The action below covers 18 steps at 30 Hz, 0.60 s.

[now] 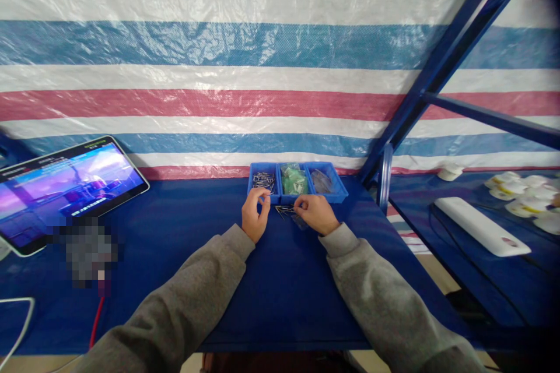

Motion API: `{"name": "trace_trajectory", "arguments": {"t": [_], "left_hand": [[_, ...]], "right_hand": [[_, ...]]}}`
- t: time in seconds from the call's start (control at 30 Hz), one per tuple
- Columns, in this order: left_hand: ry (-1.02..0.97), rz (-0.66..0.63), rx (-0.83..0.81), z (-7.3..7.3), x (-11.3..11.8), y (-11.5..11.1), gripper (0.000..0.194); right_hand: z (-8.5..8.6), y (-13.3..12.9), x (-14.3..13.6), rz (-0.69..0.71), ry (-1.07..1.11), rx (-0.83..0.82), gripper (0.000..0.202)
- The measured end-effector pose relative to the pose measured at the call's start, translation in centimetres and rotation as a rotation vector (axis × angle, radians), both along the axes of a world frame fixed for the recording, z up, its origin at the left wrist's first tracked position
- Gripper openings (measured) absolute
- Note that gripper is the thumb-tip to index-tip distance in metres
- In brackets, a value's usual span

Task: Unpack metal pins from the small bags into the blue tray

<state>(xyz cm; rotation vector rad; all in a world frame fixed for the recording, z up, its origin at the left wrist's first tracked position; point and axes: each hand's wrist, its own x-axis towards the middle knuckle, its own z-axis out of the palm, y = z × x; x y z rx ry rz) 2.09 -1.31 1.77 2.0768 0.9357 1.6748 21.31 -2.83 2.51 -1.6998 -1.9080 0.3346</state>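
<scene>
Three blue bins stand side by side at the back of the blue table: one with screws (264, 181), one with green bags (293, 179), one with clear bags (322, 181). My left hand (255, 214) is in front of the screw bin, thumb and index finger curved with a gap between them, holding nothing visible. My right hand (317, 213) is pinched in front of the other bins; what its fingertips hold is too small to name. Several loose screws (283, 210) lie between my hands, and a clear bag (300, 221) is under my right fingers.
A tablet (72, 189) with a lit screen leans at the left, near a blurred object and a red cable (97, 322). Blue frame bars (437, 64) rise at the right. Beyond them, a white device (481, 225) and several white round parts (507, 185) rest on another table.
</scene>
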Motion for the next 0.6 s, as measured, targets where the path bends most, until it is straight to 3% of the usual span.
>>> {"name": "trace_trajectory", "arguments": {"t": [0.17,0.33,0.6], "left_hand": [[0.014,-0.018,0.019,-0.1,0.0,0.0,0.012],[0.030,-0.012,0.031,0.1,0.0,-0.1,0.012],[0.057,-0.026,0.026,0.2,-0.1,-0.2,0.013]], "right_hand": [[-0.2,-0.5,-1.5,0.089,-0.166,-0.133,0.017],[-0.8,-1.0,-3.1,0.055,-0.330,-0.194,0.018],[-0.3,-1.5,-4.0,0.076,-0.454,-0.177,0.021]]}}
